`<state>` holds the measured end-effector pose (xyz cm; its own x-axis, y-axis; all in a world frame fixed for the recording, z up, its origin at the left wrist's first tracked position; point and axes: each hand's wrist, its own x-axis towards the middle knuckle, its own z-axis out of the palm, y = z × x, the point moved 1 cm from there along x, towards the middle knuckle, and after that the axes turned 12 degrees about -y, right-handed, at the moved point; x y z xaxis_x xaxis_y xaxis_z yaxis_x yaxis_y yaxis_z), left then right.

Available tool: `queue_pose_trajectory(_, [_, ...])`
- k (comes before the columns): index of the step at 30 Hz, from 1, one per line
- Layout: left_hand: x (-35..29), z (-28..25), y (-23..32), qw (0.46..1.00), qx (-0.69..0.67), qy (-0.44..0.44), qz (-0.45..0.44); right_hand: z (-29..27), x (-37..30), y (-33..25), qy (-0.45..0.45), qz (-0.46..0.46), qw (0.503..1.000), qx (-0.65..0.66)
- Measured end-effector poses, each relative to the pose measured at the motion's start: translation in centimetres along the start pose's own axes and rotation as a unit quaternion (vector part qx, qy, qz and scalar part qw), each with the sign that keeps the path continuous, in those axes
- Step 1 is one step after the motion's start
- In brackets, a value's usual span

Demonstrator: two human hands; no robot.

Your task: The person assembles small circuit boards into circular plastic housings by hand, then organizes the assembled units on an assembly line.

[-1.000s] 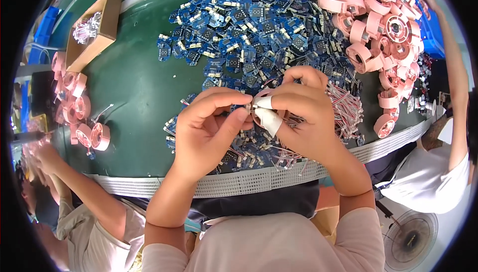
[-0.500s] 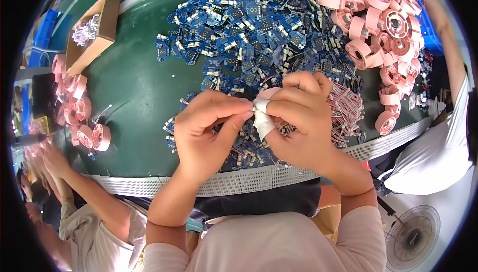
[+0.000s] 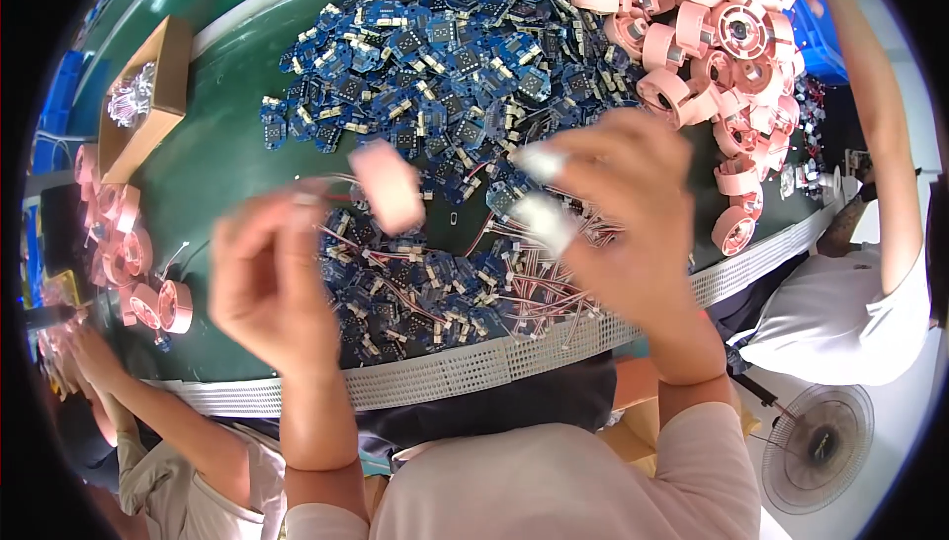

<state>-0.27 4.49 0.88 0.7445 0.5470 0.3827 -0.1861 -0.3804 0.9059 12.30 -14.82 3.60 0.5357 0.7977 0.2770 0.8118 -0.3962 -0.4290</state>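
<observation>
My left hand (image 3: 282,278) is raised over the green table, blurred, its thumb and fingertips pinched on a thin wire lead (image 3: 339,179). From that lead hangs a round pink plastic housing (image 3: 388,189), smeared by motion. My right hand (image 3: 633,219) hovers above a bundle of red and white connector cables (image 3: 544,288), thumb and index finger apart, with nothing visible between them. White coverings wrap those two fingertips. Beneath and beyond both hands lies a heap of blue circuit boards (image 3: 425,56), with more boards (image 3: 435,283) close to the table's near edge.
Pink housings are piled at the far right (image 3: 741,31) and the left (image 3: 119,234). A cardboard box (image 3: 163,95) with white-ended cables stands at the far left. White perforated edging (image 3: 474,372) borders the table. People sit on both sides; a fan (image 3: 819,441) stands at lower right.
My hands, earlier together at a small connector, have separated. The left moved left with the wire and pink housing; the right let go and its fingers spread. The whole view shifted slightly.
</observation>
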Motion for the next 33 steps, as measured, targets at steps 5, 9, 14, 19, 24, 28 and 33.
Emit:
queue_pose_trajectory(5, [1.8, -5.0, -1.2, 0.980, 0.025, 0.183, -0.075, -2.6, -2.9, 4.0, -0.035, 0.097, 0.991, -0.084])
queue_pose_trajectory(9, [2.2, -3.4, -0.6, 0.926, 0.360, 0.110, 0.021, -2.1, -3.4, 4.7, -0.070, 0.121, 0.984, -0.112])
queue_pose_trajectory(14, [1.3, 0.5, -0.8, 0.918, 0.362, -0.150, 0.053, -1.6, -2.1, 4.1, -0.118, 0.063, 0.980, -0.149])
queue_pose_trajectory(19, [0.5, 1.1, -1.0, 0.916, 0.350, -0.197, -0.017, -1.4, -1.5, 4.0, -0.047, 0.054, 0.997, -0.032])
queue_pose_trajectory(24, [0.5, 1.0, -1.1, 0.934, 0.301, -0.190, -0.011, 0.0, -0.5, 3.6, -0.012, 0.060, 0.980, 0.192])
queue_pose_trajectory(28, [0.4, 1.1, -1.0, 0.939, 0.286, -0.188, -0.030, 1.1, 0.5, 2.9, 0.017, 0.046, 0.956, 0.289])
queue_pose_trajectory(33, [0.4, 1.0, -0.6, 0.963, 0.205, -0.160, -0.070, 2.4, 0.8, 2.3, 0.015, 0.032, 0.937, 0.348])
